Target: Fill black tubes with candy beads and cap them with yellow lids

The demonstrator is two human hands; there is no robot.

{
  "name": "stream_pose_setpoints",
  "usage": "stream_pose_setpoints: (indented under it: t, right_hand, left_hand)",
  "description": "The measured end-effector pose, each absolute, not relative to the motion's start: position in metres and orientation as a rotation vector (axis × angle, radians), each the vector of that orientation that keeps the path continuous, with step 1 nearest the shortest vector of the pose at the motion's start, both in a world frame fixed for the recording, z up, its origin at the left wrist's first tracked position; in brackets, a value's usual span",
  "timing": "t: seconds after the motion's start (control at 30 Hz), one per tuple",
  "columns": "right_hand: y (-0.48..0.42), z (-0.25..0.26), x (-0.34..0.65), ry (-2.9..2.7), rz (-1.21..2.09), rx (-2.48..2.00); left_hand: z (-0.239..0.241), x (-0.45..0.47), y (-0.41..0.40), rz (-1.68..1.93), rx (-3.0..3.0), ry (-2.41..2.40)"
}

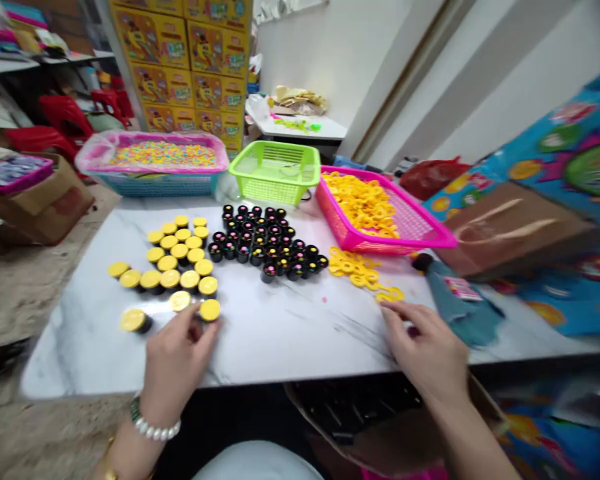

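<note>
My left hand [177, 357] rests on the white marble table [280, 340], its fingers curled round a small black pot with a yellow lid [209, 311]. Just beyond it stands a cluster of yellow-lidded pots [180, 257]. One capped pot [135, 321] lies apart at the left. A group of open black pots [265, 243] stands in the middle. My right hand [425, 350] lies palm down with fingers spread, its tips close to loose yellow rings [363, 272]. It holds nothing.
A pink basket of yellow rings [380, 213] sits at the back right, a green basket [277, 170] behind the pots, and a bin of coloured beads [155, 160] back left. A teal bag [455, 300] and a brown box [515, 230] crowd the right side.
</note>
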State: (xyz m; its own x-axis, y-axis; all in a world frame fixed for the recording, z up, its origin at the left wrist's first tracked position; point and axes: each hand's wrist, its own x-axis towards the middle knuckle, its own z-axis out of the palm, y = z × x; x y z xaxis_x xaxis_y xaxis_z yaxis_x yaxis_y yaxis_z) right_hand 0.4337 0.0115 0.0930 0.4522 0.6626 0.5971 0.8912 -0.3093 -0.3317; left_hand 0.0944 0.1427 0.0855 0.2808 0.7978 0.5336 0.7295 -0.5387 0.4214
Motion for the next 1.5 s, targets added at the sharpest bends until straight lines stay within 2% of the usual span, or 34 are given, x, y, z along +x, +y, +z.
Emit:
stream_pose_setpoints:
  t: [0.07,0.13,0.3,0.4,0.5,0.63,0.87,1.03,1.2,1.37,1.5]
  right_hand:
    - [0.011,0.099,0.396,-1.333,-0.148,-1.986]
    - [0.017,0.105,0.356,-1.372,0.307,-1.875]
    - [0.067,0.119,0.288,-1.206,1.252,-1.621]
    - [0.104,0.126,0.279,-1.179,1.606,-1.550]
    - [0.126,0.133,0.282,-1.202,1.790,-1.621]
    - [0.134,0.138,0.280,-1.277,1.860,-1.725]
    - [0.128,0.133,0.269,-1.364,1.655,-1.826]
    - [0.118,0.127,0.272,-1.357,1.672,-1.670]
    - [0.107,0.122,0.261,-1.455,1.280,-1.731]
    - [0.118,0.118,0.245,-1.635,0.945,-1.932]
    - [0.142,0.121,0.236,-1.690,0.878,-1.980]
  left_hand:
    - [0.087,0.098,0.137,1.042,2.417,1.423]
    - [0.089,0.104,0.131,0.981,2.435,1.433]
    - [0.091,0.113,0.122,0.846,2.484,1.479]
    - [0.092,0.112,0.123,0.812,2.443,1.490]
    - [0.091,0.111,0.124,0.788,2.426,1.485]
    - [0.091,0.112,0.126,0.695,2.427,1.440]
    - [0.093,0.110,0.129,0.582,2.337,1.369]
    - [0.095,0.106,0.126,0.643,2.312,1.368]
    - [0.093,0.089,0.109,0.686,2.327,1.488]
    - [0.089,0.043,0.106,0.964,2.185,1.730]
    - [0.100,0.016,0.142,0.763,1.981,1.889]
